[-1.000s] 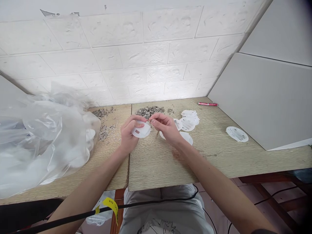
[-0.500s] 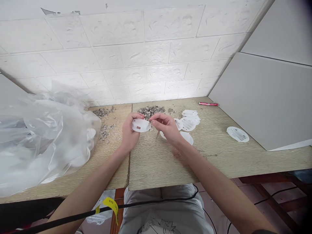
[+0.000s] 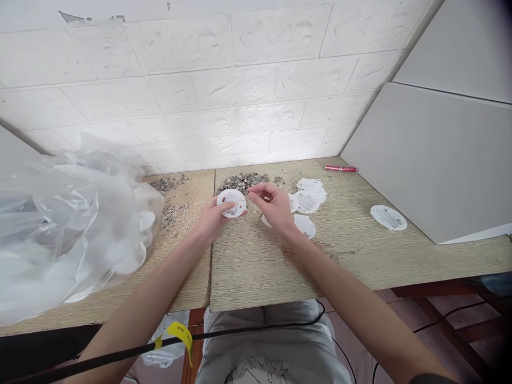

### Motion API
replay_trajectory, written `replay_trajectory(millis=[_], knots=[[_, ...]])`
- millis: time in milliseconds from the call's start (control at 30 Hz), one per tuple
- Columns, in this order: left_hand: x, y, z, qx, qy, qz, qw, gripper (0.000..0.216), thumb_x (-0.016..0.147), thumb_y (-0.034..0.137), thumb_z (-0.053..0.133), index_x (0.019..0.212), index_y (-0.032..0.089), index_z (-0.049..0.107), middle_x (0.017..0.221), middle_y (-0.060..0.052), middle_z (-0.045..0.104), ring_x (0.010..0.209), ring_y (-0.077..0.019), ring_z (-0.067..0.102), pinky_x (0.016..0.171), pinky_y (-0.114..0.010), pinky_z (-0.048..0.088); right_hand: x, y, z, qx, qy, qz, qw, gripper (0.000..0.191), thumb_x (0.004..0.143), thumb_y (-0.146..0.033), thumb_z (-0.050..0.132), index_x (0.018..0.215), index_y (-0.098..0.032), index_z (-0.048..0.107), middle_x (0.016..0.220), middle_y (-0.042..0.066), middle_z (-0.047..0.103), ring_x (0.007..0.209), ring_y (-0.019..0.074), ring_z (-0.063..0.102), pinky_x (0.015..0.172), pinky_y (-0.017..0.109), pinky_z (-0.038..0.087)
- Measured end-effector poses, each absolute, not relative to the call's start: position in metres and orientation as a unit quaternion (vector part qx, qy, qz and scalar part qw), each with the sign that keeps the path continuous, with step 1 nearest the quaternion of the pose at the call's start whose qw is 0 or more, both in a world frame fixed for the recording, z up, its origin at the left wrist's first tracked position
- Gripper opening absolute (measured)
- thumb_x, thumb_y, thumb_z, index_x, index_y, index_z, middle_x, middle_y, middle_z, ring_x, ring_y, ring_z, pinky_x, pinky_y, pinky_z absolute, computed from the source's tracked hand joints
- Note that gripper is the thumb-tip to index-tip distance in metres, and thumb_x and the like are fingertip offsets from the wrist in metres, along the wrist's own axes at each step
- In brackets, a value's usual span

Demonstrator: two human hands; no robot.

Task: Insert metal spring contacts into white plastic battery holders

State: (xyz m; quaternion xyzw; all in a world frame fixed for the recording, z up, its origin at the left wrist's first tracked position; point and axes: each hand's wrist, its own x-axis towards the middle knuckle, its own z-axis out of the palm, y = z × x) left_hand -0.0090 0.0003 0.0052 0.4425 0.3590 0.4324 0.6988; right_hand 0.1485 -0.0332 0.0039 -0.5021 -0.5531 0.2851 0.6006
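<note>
My left hand (image 3: 211,217) holds a round white plastic disc (image 3: 231,202) up on edge, its inner face with small slots turned toward me. My right hand (image 3: 272,205) is just right of the disc, thumb and forefinger pinched together on something too small to make out, and a thin stick pokes out below the palm. Behind both hands lies a heap of small grey metal pieces (image 3: 242,182) on the wooden table (image 3: 256,266).
More white discs (image 3: 308,198) lie in a loose pile right of my right hand; a single one (image 3: 388,217) sits farther right by a grey panel (image 3: 432,160). A big clear plastic bag (image 3: 68,224) of white parts fills the left. A red pen (image 3: 341,168) lies by the wall.
My left hand has turned the disc from its plain back to its slotted inner face and raised it slightly. My right hand has drawn a little away from the disc.
</note>
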Motion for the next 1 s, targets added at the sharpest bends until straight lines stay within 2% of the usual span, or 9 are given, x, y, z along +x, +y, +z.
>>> replay_trajectory(millis=[133, 300, 467, 633, 800, 1000], knots=[[-0.0094, -0.0008, 0.0052, 0.465, 0.334, 0.425, 0.701, 0.028, 0.068, 0.017, 0.070, 0.095, 0.012, 0.068, 0.091, -0.011, 0.071, 0.081, -0.0216, 0.068, 0.082, -0.041, 0.057, 0.1477, -0.0337, 0.0031, -0.516, -0.572, 0.256, 0.584, 0.011, 0.078, -0.028, 0.062, 0.082, -0.020, 0.067, 0.080, 0.003, 0.066, 0.066, 0.0134, 0.053, 0.061, 0.029, 0.044], [-0.0080, -0.0052, 0.0078, 0.470, 0.342, 0.410, 0.703, 0.045, 0.066, 0.018, 0.072, 0.110, 0.015, 0.064, 0.091, -0.008, 0.070, 0.077, -0.0186, 0.067, 0.077, -0.040, 0.058, 0.1460, -0.0354, 0.0044, -0.510, -0.592, 0.234, 0.579, 0.008, 0.079, -0.025, 0.062, 0.081, -0.020, 0.067, 0.079, 0.003, 0.065, 0.067, 0.0140, 0.055, 0.061, 0.029, 0.044], [-0.0069, -0.0073, 0.0067, 0.505, 0.354, 0.401, 0.677, 0.039, 0.068, 0.027, 0.074, 0.105, 0.015, 0.067, 0.090, -0.008, 0.069, 0.075, -0.0159, 0.064, 0.068, -0.029, 0.054, 0.1432, -0.0376, 0.0035, -0.515, -0.617, 0.179, 0.567, 0.005, 0.081, -0.019, 0.060, 0.080, -0.019, 0.064, 0.078, 0.003, 0.064, 0.065, 0.0135, 0.054, 0.059, 0.028, 0.044], [-0.0063, -0.0071, 0.0040, 0.512, 0.357, 0.413, 0.663, 0.033, 0.069, 0.036, 0.074, 0.094, 0.015, 0.069, 0.084, -0.007, 0.068, 0.071, -0.0138, 0.061, 0.062, -0.025, 0.049, 0.1419, -0.0382, -0.0008, -0.507, -0.667, 0.118, 0.533, 0.009, 0.086, -0.019, 0.056, 0.081, -0.020, 0.064, 0.081, 0.004, 0.062, 0.070, 0.0155, 0.054, 0.062, 0.030, 0.042], [-0.0053, -0.0072, 0.0019, 0.497, 0.369, 0.424, 0.661, 0.030, 0.070, 0.039, 0.073, 0.087, 0.015, 0.068, 0.076, -0.004, 0.063, 0.064, -0.0108, 0.056, 0.054, -0.021, 0.044, 0.1413, -0.0383, -0.0015, -0.507, -0.674, 0.123, 0.523, 0.009, 0.086, -0.019, 0.057, 0.082, -0.020, 0.065, 0.079, 0.003, 0.060, 0.069, 0.0155, 0.052, 0.063, 0.030, 0.040], [-0.0042, -0.0075, 0.0020, 0.483, 0.378, 0.432, 0.661, 0.030, 0.067, 0.037, 0.074, 0.087, 0.015, 0.068, 0.075, -0.004, 0.062, 0.061, -0.0100, 0.054, 0.052, -0.020, 0.044, 0.1402, -0.0373, -0.0014, -0.517, -0.668, 0.158, 0.511, 0.009, 0.085, -0.023, 0.058, 0.082, -0.019, 0.066, 0.079, 0.003, 0.057, 0.067, 0.0140, 0.049, 0.061, 0.029, 0.037]])
